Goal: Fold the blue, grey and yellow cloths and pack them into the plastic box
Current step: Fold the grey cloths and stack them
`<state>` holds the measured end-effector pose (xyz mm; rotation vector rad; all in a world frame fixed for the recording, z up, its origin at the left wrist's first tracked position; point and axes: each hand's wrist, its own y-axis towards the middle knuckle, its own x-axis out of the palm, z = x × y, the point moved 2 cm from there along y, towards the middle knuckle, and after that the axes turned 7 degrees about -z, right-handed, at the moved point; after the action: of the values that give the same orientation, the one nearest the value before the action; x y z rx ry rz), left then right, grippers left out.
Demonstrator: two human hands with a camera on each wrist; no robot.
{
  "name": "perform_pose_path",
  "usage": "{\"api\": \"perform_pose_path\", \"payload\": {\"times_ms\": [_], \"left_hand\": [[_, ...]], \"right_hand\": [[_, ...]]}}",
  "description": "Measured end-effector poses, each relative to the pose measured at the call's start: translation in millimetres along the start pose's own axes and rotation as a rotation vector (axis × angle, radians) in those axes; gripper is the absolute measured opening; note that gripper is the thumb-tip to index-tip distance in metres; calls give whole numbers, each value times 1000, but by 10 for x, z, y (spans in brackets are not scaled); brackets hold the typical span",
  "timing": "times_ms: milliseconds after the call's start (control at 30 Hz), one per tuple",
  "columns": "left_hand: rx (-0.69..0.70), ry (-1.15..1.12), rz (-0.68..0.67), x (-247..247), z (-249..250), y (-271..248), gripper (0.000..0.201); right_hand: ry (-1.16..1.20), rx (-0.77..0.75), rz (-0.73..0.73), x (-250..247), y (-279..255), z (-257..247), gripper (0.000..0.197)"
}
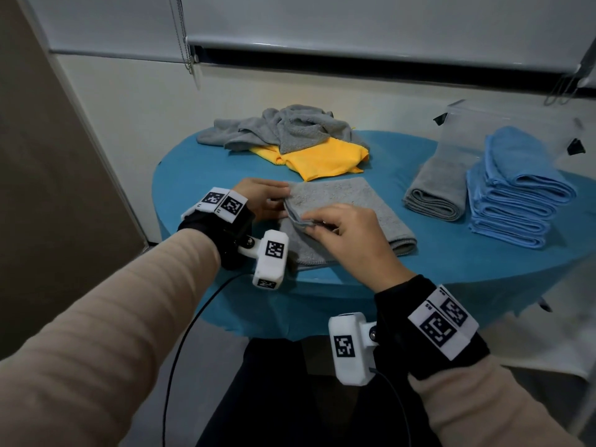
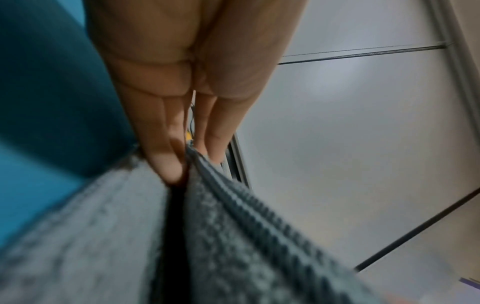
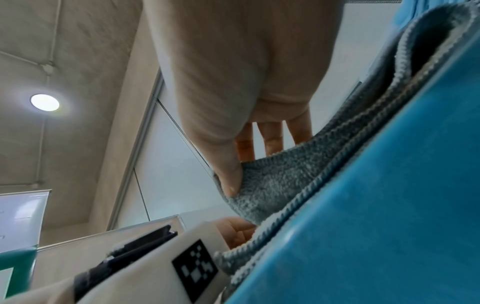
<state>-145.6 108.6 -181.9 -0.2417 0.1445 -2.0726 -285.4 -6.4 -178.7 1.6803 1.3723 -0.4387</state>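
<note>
Tabletop grey cloth between grips.

Grey cloth, terry-textured with a ribbed grey hem, on a teal table cover. Behind it, a crumpled grey heap over a yellow-orange cloth. At right, a folded grey cloth beside a light-blue stack; the box is translucent and frosted, with black corner pieces. Sleeves are ribbed beige; wristbands black, carrying white tags printed with black-and-white square codes. Camera housings are white with the same codes. Wall cream, blind pale grey.
</note>
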Motion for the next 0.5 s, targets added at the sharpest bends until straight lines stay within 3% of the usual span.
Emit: {"api": "perform_pose_path", "payload": {"times_ms": [100,500], "left_hand": [[55,-41,105,-70,23,44,2],[22,60,285,-186,-85,202,31]], "right_hand": [[49,19,-62,36,-22,-6,21],[78,4,-192,111,-31,-37,23]]}}
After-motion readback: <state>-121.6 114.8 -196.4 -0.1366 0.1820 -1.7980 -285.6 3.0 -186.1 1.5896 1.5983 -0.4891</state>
